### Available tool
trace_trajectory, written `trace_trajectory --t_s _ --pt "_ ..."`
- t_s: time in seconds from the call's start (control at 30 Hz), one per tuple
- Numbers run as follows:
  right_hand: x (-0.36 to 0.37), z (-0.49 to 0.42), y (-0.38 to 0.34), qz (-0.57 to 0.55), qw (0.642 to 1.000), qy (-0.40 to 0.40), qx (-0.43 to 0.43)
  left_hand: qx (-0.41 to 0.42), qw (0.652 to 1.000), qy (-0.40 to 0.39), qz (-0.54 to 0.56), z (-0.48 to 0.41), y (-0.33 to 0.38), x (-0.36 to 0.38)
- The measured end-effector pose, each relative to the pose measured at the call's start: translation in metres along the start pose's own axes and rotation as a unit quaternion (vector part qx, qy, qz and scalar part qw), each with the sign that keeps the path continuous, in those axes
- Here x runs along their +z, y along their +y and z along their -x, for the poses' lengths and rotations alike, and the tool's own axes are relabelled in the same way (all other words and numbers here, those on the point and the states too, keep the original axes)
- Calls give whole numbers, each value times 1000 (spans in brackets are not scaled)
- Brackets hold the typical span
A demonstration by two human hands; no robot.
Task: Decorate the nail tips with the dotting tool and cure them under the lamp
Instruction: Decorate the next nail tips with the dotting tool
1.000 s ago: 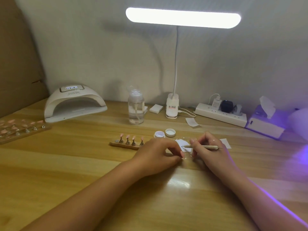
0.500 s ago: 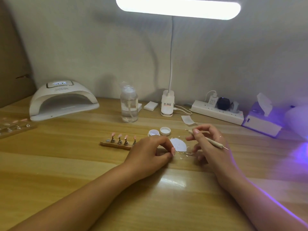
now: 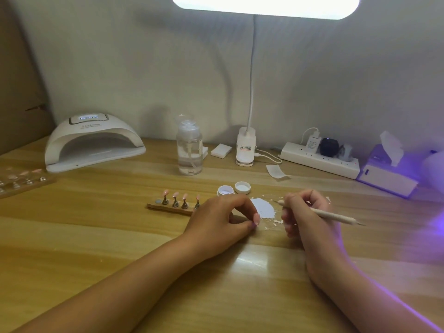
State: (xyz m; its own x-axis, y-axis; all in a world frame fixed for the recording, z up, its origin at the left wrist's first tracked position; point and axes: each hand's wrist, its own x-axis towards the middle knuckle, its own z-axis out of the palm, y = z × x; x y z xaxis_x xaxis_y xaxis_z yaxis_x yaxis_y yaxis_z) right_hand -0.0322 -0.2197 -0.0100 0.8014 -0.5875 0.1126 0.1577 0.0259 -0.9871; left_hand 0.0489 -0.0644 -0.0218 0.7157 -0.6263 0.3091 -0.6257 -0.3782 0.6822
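Worktop (image 3: 96,236): pale wood against a grey wall, lit by a desk lamp (image 3: 264,6) overhead.
Curing lamp (image 3: 95,140): far left, well apart from both hands.
Nail tips (image 3: 175,195): four pink ones upright on a wooden stand (image 3: 165,208), just left of the left hand.
Left hand (image 3: 221,217): fingers curled, thumb and forefinger tips meeting low over the worktop; whether they pinch anything I cannot tell.
White patch (image 3: 263,207): between the hands.
Right hand (image 3: 310,217): fingers pinch the dotting tool (image 3: 322,214) like a pen.
Tool axis: left to right, left end beside the patch; the nail tips lie further left, past the left hand, which is nearer them.
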Motion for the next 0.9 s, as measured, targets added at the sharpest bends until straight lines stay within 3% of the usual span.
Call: trace_trajectory --t_s 0.43,0.9 --pt "2 2 1 86 994 -68 8 -7 1000 8 -14 -1 1 1" --pt "4 1 3 128 989 -74 -1 -7 1000 8 -8 -1 2 1"
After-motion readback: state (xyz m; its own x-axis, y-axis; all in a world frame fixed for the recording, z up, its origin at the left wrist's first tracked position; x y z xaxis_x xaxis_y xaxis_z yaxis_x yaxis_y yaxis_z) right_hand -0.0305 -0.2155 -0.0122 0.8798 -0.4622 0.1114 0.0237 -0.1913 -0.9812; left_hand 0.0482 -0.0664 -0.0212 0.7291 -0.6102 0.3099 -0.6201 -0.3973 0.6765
